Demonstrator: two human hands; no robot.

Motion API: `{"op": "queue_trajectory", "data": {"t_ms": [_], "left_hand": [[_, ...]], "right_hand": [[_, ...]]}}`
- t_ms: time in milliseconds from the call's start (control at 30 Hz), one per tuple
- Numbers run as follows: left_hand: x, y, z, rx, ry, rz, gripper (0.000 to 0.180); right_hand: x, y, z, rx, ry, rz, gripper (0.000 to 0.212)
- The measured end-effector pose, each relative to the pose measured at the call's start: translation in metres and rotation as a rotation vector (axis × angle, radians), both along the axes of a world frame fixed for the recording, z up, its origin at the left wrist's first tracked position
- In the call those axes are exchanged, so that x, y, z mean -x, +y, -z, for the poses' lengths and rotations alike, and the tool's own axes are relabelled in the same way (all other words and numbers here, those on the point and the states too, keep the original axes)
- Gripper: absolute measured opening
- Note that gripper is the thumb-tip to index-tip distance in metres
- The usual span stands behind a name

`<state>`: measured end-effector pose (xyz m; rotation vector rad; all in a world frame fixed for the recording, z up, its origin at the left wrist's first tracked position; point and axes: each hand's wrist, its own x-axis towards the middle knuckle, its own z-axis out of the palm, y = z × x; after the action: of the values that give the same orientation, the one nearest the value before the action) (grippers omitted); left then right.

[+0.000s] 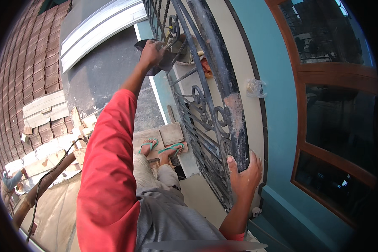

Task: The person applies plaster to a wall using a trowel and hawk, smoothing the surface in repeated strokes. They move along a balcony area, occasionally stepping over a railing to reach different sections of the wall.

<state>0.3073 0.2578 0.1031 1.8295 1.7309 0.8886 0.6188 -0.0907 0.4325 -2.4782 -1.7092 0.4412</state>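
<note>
Dark flared container sits at 11 o'clock, up against the railing bars — looks like thin, bent sheet. Black handrail runs from 12 round to 4 o'clock, paint worn to a pale patch near its lower end.

Risks, my judgement: container could tip or drop if the reaching arm's hold slackens or its rim catches on a bar; the person could lose balance, since they stand on planks and lean far out. A slip off the rail would be the likely cause — loose flip-flops won't help.

Hands: left hand at 11 o'clock is mostly closed, fingers curled at the container, seemingly gripping it; exact grip hidden, and a small yellowish bit beside the fingers is too small to tell. Right hand at 4 o'clock is part-curled round the handrail's near end, thumb one side, fingers the other.

Further out: wooden planks under the feet at 7, clear plastic bag at 2, wood-framed window at 3, tiled roof at 10, co-worker bent over at 8.
</note>
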Motion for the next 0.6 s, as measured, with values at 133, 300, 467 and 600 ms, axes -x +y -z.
{"op": "queue_trajectory", "data": {"t_ms": [133,300,467,600], "left_hand": [[0.022,-0.037,-0.011,0.18,-0.004,0.017,0.042],[0.007,-0.04,-0.125,-0.126,-0.263,-0.025,0.043],[-0.05,-0.04,-0.266,-0.543,-0.255,0.297,0.037],[-0.094,-0.038,-0.311,-0.589,-0.072,0.681,0.054]], "right_hand": [[-0.005,-0.003,0.004,-0.001,-0.009,-0.005,0.071],[-0.005,-0.003,0.001,0.045,0.06,0.048,0.074],[-0.003,-0.001,-0.004,0.079,0.056,0.067,0.081],[-0.005,-0.006,0.001,0.031,0.036,0.066,0.087]]}}
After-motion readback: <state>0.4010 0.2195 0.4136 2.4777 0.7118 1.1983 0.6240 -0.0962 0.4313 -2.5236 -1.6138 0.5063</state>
